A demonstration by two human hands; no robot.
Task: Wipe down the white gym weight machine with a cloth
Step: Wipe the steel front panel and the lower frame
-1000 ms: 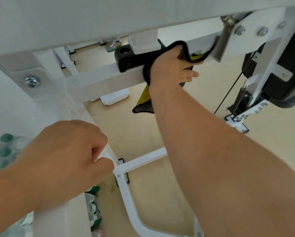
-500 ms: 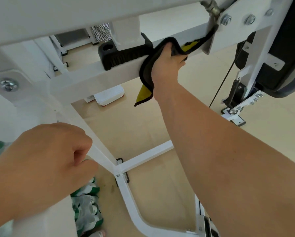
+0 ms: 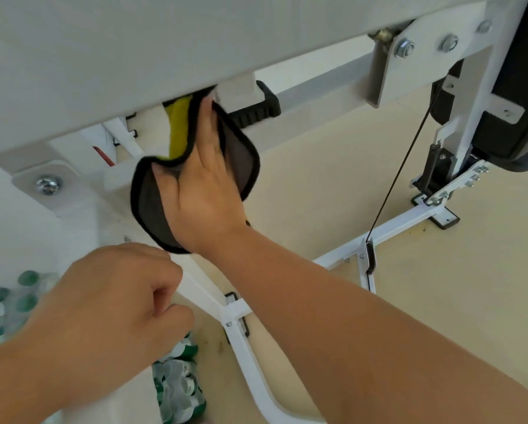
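Observation:
The white weight machine fills the view, its horizontal crossbar (image 3: 320, 90) running from left to upper right under a wide white beam (image 3: 164, 41). My right hand (image 3: 204, 185) lies flat with fingers straight on a dark grey cloth (image 3: 241, 160) with a black edge and yellow underside. It presses the cloth onto the left part of the crossbar, just left of a black rubber stop (image 3: 256, 110). The fingertips are hidden under the beam. My left hand (image 3: 103, 307) is curled round a slanted white frame bar (image 3: 201, 296) at lower left.
A thin black cable (image 3: 403, 157) runs diagonally down to a floor bracket on the right. A black padded part (image 3: 507, 117) sits at upper right. Packs of green-capped bottles (image 3: 177, 384) lie on the beige floor below my left hand. White base tubes (image 3: 247, 362) cross the floor.
My right hand slid the cloth left along the crossbar, from right of the black stop to its left, and went from gripping the bar to lying flat. The left hand kept its hold.

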